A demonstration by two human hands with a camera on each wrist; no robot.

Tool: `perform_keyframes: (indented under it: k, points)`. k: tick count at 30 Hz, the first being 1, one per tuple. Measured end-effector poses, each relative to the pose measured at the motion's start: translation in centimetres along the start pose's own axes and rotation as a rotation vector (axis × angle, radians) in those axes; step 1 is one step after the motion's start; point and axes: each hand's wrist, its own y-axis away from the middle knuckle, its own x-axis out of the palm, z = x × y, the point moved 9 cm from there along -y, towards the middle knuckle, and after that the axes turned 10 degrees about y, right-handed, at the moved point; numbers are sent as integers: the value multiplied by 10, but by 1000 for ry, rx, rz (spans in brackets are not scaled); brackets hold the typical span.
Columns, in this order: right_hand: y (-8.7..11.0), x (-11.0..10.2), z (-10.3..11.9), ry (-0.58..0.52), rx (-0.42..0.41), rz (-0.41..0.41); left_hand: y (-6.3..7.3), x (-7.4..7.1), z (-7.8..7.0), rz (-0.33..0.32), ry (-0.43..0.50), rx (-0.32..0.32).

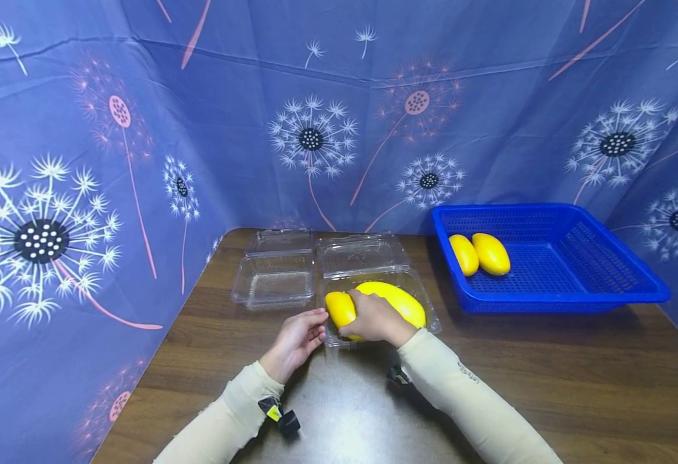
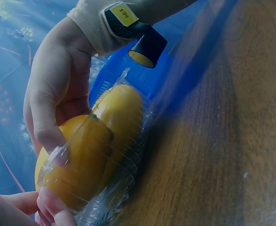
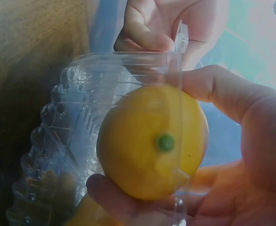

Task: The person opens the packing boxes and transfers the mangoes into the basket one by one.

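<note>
My right hand (image 1: 374, 317) grips a yellow mango (image 1: 340, 309), thumb on one side and fingers on the other, inside the clear plastic clamshell container (image 1: 330, 340). The mango's green stem end (image 3: 165, 142) faces the right wrist camera through the clear wall. Another yellow mango (image 1: 399, 303) lies in the same container, to the right and partly behind my right hand. With thumb and fingers, my left hand (image 1: 298, 338) pinches the container's left front rim. The container's lid (image 1: 364, 254) is folded back toward the curtain.
A second clear clamshell (image 1: 275, 278), opened out, stands to the left. On the right, a blue plastic basket (image 1: 559, 298) holds two mangoes (image 1: 492, 254) at its left end. The wooden table (image 1: 548, 386) meets a blue dandelion-print curtain (image 1: 229, 129) behind.
</note>
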Motion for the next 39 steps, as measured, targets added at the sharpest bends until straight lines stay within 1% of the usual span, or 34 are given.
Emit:
perform_keyframes:
  k: [3, 9, 14, 21, 26, 31, 35, 39]
  points:
    - [0, -1, 0, -8, -9, -5, 0, 0, 0, 0, 5, -3]
    - [1, -1, -2, -23, 5, 7, 0, -1, 1, -1, 22, -15]
    - [3, -1, -3, -25, -1, 8, 1, -1, 1, 5, 27, -15]
    - [4, -6, -3, -38, -4, 2, 1, 0, 0, 19, 18, -3]
    - [5, -9, -4, -60, 3, 7, 0, -2, -1, 17, 5, 2]
    - [5, -14, -6, -70, 12, -28, 0, -3, -2, 8, -2, 2]
    - [5, -20, -9, -84, 20, -64, 1, -4, -2, 9, -2, -2]
    - [5, -26, -11, -104, 21, -77, 1, -3, -2, 18, -9, 3]
